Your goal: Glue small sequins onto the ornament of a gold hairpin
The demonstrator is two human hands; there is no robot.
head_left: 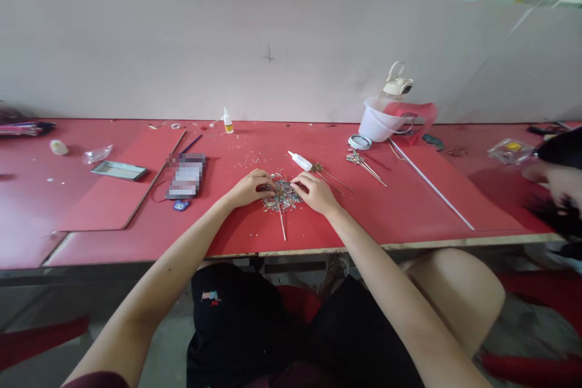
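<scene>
A small heap of tiny multicoloured beads (282, 197) lies on the red table (318, 218) near its front edge. My left hand (250, 187) rests at the heap's left side with fingers curled in a pinch over the beads. My right hand (314, 190) sits at the heap's right side, fingers bent and pressed into the beads. A thin metal stick (282, 224) points from the heap toward me; which hand holds it I cannot tell. A small white glue bottle (301, 161) lies just behind my right hand.
A phone (185, 176) lies left of my hands beside a red board (122, 185) and a flat tray (118, 170). Finished ornament sticks (364, 165), a round tin (359, 142) and a white bucket (377, 124) stand at the back right. Another person's hand (557, 182) is at the far right.
</scene>
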